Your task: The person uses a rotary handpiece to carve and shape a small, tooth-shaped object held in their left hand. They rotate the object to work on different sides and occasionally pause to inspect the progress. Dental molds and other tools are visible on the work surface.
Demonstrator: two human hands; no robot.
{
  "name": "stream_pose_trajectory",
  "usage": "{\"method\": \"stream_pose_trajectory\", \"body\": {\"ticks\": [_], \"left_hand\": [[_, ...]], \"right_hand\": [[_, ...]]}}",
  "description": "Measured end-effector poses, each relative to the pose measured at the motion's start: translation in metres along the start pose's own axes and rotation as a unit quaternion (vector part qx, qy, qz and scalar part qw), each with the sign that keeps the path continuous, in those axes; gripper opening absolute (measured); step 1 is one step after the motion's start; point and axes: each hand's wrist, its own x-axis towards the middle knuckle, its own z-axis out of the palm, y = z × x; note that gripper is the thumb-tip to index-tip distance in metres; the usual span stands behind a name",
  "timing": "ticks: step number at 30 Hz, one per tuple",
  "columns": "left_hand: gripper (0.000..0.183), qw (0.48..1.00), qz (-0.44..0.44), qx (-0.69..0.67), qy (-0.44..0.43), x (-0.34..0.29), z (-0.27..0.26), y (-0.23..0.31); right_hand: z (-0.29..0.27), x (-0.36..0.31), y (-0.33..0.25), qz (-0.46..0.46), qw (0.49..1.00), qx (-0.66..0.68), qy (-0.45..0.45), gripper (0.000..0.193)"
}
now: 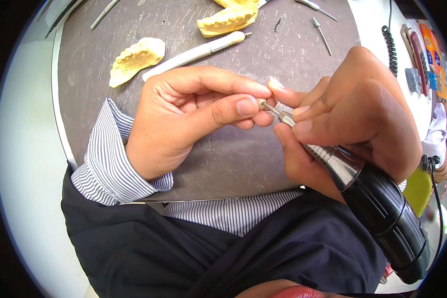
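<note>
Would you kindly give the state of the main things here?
Left grip, pinching a pale piece
Pale piece, mostly hidden
Right grip, closed around black handpiece
Black handpiece, slim bit fitted; spinning unclear
Left yellow cast, lying on mat
Upper yellow cast, cut off by frame
Pen-like tool, lying flat
Cone-tipped bit, lying loose
Mat, scratched

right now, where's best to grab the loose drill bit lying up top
Pinch the loose drill bit by its thin shaft, probably from the near side: it lies on the dark board, pointed head facing away, bare shaft end nearest.
</note>
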Motion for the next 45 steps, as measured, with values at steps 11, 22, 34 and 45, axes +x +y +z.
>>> {"method": "stream_pose_trajectory", "body": {"ticks": [11,22,34,45], "left_hand": [[0.016,0.999,0.008,0.012,0.030,-0.003,0.002,-0.001],[0.015,0.999,0.032,0.034,0.007,0.000,0.001,-0.003],[0.018,1.000,-0.023,0.005,0.020,0.014,0.020,0.010],[0.021,1.000,-0.012,0.015,0.021,0.019,0.030,0.009]], "right_hand": [[0.001,0.004,0.005,-0.011,1.000,0.000,-0.018,0.029],[-0.008,0.003,-0.017,-0.001,1.000,-0.014,-0.022,0.029],[-0.058,-0.019,-0.032,0.097,0.989,0.083,0.076,0.029],[-0.074,-0.015,-0.036,0.125,0.989,0.079,0.003,0.029]]}}
